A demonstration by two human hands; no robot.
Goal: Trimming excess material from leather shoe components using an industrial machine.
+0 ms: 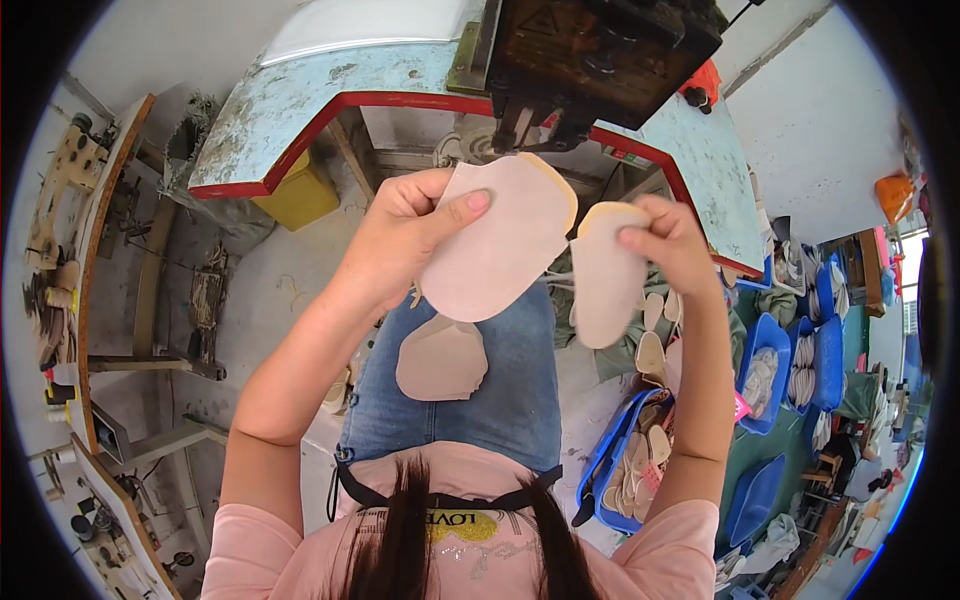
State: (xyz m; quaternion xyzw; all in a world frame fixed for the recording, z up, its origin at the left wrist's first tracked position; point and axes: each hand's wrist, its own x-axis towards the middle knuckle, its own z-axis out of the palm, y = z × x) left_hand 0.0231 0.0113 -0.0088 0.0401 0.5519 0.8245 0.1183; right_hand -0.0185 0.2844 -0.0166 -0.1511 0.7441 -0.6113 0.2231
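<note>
My left hand (425, 215) grips a pale beige, rounded shoe upper piece (500, 235), thumb on top, fingers behind it. A yellowish strip runs along that piece's upper right edge. Pinched in my right hand (675, 240) is a narrower, insole-shaped piece (607, 285) of the same pale colour, its top edge yellowish and its lower end slightly blurred. Both pieces are held up close together in front of the machine head (600, 60). On my lap, over blue jeans, rests a flat, rounded pile of beige cut pieces (442, 360).
A worn light-blue worktable (330, 85) with a red edge curves around the machine. Below it stands a yellow bin (300, 195). At my right, a blue basket (610, 480) holds several soles, with more blue baskets (765, 375) beyond. Wooden shelves (105, 280) line the left side.
</note>
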